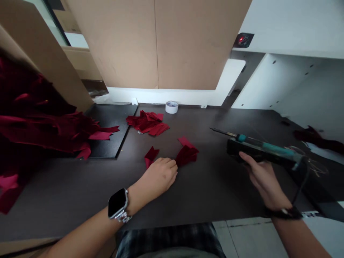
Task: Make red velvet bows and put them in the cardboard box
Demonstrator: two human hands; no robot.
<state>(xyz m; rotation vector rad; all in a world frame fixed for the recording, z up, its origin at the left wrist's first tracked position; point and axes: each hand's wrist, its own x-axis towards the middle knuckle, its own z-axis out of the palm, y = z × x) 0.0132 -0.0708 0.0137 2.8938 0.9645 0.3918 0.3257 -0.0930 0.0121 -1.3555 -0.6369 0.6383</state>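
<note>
My left hand [162, 174], with a watch on its wrist, rests on the dark table, its fingers curled together over one end of a small dark red ribbon piece [151, 156]. Just right of those fingers lies a small stack of red ribbon pieces [187, 153]. My right hand [262, 175] is wrapped round a black block at the right. On top of this block sits a soldering iron [276, 148] with a teal handle, its thin metal tip pointing left. Farther back is a loose pile of red ribbon pieces [147, 123].
A large heap of red ribbons [53, 132] fills the left side, partly over a black board [107, 148]. A white tape roll [171, 107] stands at the back before cardboard sheets [188, 43]. White shelving [287, 79] and dark fabric [319, 140] are at the right.
</note>
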